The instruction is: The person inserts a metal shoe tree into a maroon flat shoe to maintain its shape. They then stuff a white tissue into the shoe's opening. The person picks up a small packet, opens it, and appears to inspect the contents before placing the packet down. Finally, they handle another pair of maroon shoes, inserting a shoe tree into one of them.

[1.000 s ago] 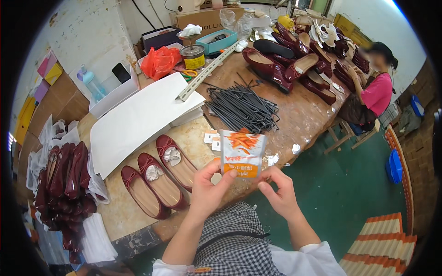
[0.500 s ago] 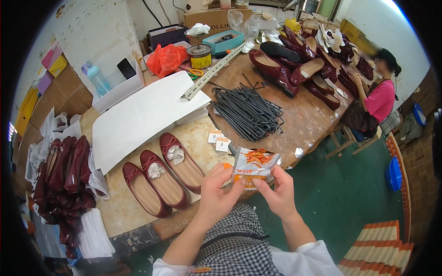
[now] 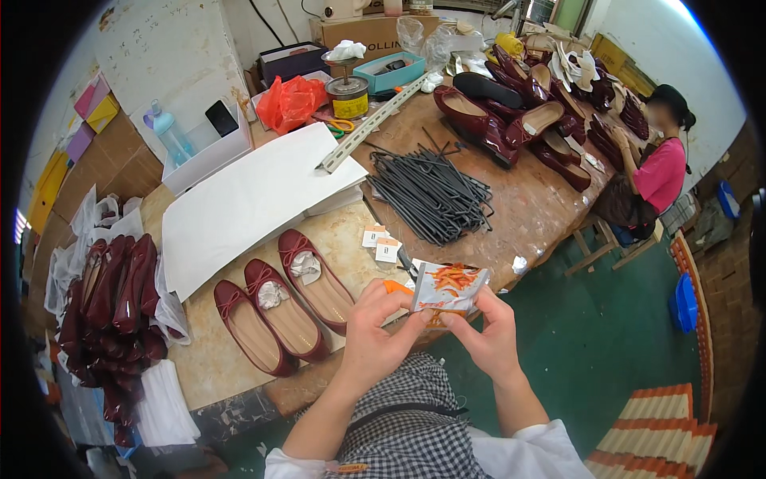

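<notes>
Between both hands, above the table's front edge, is a small silver snack packet [image 3: 449, 286] with an orange food picture. My left hand [image 3: 379, 331] pinches its lower left part, and my right hand [image 3: 488, 334] grips the right side. Both thumbs press near the bottom edge, where the packet is bent. An orange-handled tool [image 3: 396, 287] lies partly hidden beside my left fingers. To the left, dark red bow flats [image 3: 259, 319] rest on the table, some with crumpled paper inside. Two small tags [image 3: 381, 243] lie just beyond my hands.
A heap of black bent rods [image 3: 431, 191] lies mid-table, beside white sheets [image 3: 255, 207] and a perforated metal strip [image 3: 371, 124]. More red shoes [image 3: 511, 104] are piled behind; others hang in plastic [image 3: 112, 295] at left. A person in pink [image 3: 661, 172] sits at the right.
The packet has tipped, so its printed face looks shorter and its top edge sits slightly lower. Both hands keep hold of it. The seated person's head has shifted slightly.
</notes>
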`<move>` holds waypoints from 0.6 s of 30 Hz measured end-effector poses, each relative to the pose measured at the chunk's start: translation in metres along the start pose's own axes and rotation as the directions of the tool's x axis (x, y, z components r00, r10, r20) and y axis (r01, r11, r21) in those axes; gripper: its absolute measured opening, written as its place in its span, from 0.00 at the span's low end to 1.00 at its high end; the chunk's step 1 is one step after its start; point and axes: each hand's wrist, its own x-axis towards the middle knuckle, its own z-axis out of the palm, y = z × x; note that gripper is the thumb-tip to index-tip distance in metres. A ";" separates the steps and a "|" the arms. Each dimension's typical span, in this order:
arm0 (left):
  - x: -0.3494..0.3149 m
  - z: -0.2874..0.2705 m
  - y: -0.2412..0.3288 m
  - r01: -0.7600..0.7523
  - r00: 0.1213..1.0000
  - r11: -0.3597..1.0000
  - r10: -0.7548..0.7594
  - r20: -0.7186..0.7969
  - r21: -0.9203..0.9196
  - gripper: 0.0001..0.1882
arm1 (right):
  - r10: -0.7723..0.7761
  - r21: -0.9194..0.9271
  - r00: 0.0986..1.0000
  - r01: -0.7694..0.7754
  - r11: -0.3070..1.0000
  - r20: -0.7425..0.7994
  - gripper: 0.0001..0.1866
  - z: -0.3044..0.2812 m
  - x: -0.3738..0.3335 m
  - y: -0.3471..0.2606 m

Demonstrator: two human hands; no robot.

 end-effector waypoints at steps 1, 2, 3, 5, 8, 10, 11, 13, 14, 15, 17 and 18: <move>0.001 -0.001 -0.001 -0.006 1.000 1.000 0.006 0.005 0.008 0.06 | -0.009 0.010 1.000 0.009 1.000 -0.002 0.12 0.000 0.000 0.001; 0.002 -0.001 -0.001 -0.042 0.999 0.998 0.042 -0.004 0.040 0.06 | -0.018 0.020 1.000 0.018 1.000 -0.003 0.12 0.000 -0.001 0.002; 0.002 -0.003 0.000 -0.078 0.997 0.994 0.080 -0.012 0.073 0.06 | 0.024 0.041 1.000 -0.024 0.999 0.005 0.12 0.000 -0.002 0.001; 0.003 -0.002 0.002 -0.108 0.993 0.989 0.112 -0.033 0.104 0.07 | 0.108 0.081 0.994 -0.110 0.991 0.025 0.13 -0.001 -0.005 -0.002; 0.003 -0.001 0.004 -0.087 0.995 0.993 0.091 -0.049 0.086 0.07 | 0.084 0.042 0.995 -0.087 0.995 0.060 0.13 -0.003 -0.002 -0.004; 0.002 -0.003 0.003 -0.062 0.998 0.997 0.063 -0.026 0.046 0.07 | 0.067 0.026 0.995 -0.069 0.997 0.068 0.13 -0.006 -0.001 -0.004; 0.002 -0.003 0.003 -0.062 0.998 0.997 0.063 -0.021 0.041 0.07 | 0.060 0.017 0.996 -0.061 0.998 0.073 0.12 -0.007 -0.001 -0.004; 0.002 -0.003 0.003 -0.066 0.998 0.997 0.066 -0.012 0.033 0.07 | 0.043 0.003 0.997 -0.044 0.999 0.061 0.12 -0.008 0.000 -0.005; 0.003 -0.003 0.003 -0.092 0.996 0.995 0.093 -0.013 0.038 0.07 | 0.033 -0.003 0.998 -0.033 0.999 0.056 0.12 -0.008 0.000 -0.005; 0.003 -0.003 0.001 -0.119 0.993 0.992 0.119 -0.013 0.042 0.07 | 0.025 -0.022 0.998 -0.024 0.999 0.058 0.12 -0.009 0.000 -0.006; 0.005 -0.004 0.001 -0.133 0.991 0.990 0.134 -0.009 0.052 0.08 | 0.012 -0.059 0.998 -0.008 0.998 0.064 0.12 -0.010 -0.001 -0.006; 0.005 -0.006 0.002 -0.122 0.992 0.991 0.123 -0.004 0.056 0.08 | -0.013 -0.070 0.998 0.017 0.997 0.061 0.12 -0.010 0.000 -0.005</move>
